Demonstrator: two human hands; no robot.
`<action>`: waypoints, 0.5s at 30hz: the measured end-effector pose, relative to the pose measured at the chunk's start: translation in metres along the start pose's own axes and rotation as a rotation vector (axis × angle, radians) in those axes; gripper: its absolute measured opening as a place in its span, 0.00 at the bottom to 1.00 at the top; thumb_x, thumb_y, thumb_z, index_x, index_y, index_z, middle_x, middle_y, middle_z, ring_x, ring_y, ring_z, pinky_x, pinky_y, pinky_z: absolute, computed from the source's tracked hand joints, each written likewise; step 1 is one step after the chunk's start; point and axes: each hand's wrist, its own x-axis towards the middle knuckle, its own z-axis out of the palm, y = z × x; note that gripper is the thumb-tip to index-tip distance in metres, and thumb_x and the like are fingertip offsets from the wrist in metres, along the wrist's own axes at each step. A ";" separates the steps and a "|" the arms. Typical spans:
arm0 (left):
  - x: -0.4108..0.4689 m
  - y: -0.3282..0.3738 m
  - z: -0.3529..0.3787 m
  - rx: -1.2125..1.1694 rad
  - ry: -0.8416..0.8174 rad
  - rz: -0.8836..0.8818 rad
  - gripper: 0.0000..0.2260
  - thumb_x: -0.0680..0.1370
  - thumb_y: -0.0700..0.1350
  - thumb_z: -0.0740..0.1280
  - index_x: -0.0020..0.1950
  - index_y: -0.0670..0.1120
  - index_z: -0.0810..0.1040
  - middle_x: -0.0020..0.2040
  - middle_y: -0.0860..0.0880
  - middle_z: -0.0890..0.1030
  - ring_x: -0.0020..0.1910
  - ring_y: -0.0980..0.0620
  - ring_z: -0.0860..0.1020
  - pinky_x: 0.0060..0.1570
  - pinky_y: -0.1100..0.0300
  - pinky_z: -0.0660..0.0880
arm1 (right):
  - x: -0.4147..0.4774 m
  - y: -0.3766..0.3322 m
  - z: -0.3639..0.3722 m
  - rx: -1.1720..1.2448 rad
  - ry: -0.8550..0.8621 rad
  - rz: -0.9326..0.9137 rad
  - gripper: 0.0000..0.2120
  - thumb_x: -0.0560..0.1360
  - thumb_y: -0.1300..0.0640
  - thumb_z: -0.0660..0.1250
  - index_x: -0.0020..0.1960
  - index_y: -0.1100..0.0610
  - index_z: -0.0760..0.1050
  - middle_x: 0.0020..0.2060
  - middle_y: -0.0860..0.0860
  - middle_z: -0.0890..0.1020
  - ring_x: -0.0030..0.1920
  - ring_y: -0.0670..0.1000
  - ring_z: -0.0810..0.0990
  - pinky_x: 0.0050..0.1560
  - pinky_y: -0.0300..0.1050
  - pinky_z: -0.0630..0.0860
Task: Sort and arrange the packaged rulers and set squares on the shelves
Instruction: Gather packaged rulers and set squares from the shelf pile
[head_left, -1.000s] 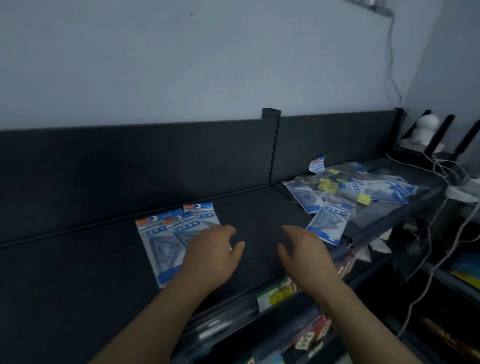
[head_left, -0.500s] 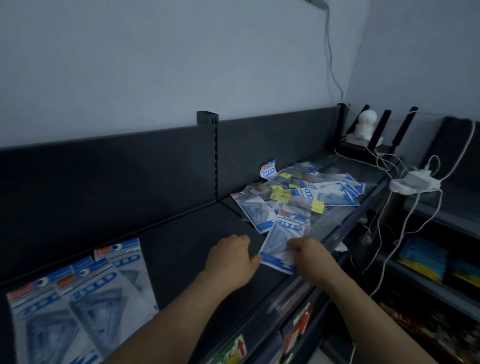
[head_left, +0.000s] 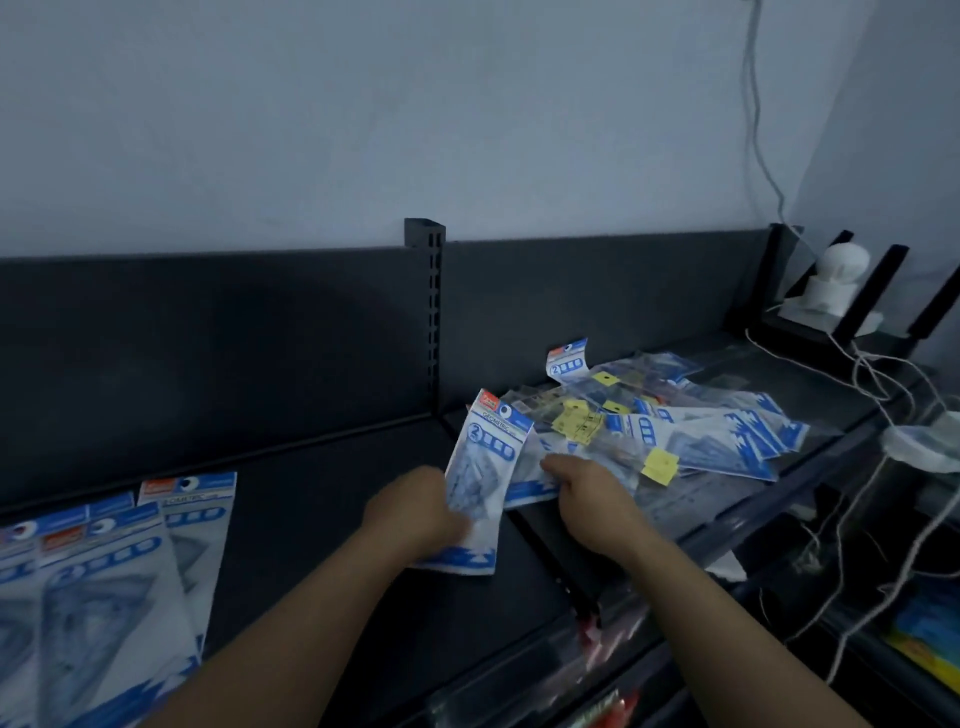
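Dark shelf (head_left: 322, 519): left hand (head_left: 415, 512) grips set-square packet (head_left: 480, 483), right hand (head_left: 592, 499) beside.

A dark metal shelf (head_left: 322, 499) is running along the wall, split by a slotted upright post (head_left: 432, 312) into two bays. On the left bay, a neat overlapping row of blue-and-white set square packs (head_left: 104, 582) is lying flat near the front edge. On the right bay, a loose heap of packaged rulers and set squares (head_left: 675, 431) is sprawling across the surface, several carrying yellow price stickers (head_left: 660, 466). White cables (head_left: 872, 374) are trailing over the far right end
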 end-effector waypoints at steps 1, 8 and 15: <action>0.001 0.000 0.000 -0.027 0.018 -0.025 0.11 0.72 0.51 0.66 0.50 0.48 0.79 0.49 0.50 0.81 0.47 0.50 0.80 0.43 0.59 0.75 | 0.007 0.004 0.002 -0.024 -0.024 -0.015 0.18 0.74 0.70 0.55 0.59 0.60 0.76 0.56 0.57 0.79 0.57 0.57 0.76 0.54 0.45 0.72; 0.012 0.005 -0.005 -0.540 0.168 -0.155 0.10 0.76 0.47 0.69 0.53 0.43 0.79 0.46 0.48 0.80 0.42 0.51 0.79 0.36 0.61 0.73 | 0.025 0.014 0.011 0.009 -0.144 -0.205 0.15 0.70 0.71 0.55 0.45 0.57 0.77 0.48 0.54 0.78 0.52 0.55 0.75 0.50 0.47 0.71; 0.022 0.014 0.001 -0.633 0.203 -0.216 0.15 0.70 0.39 0.74 0.54 0.42 0.76 0.51 0.46 0.80 0.44 0.51 0.79 0.36 0.61 0.75 | 0.027 0.010 0.006 0.117 -0.262 -0.195 0.24 0.77 0.66 0.53 0.62 0.48 0.78 0.67 0.46 0.75 0.66 0.50 0.73 0.68 0.44 0.68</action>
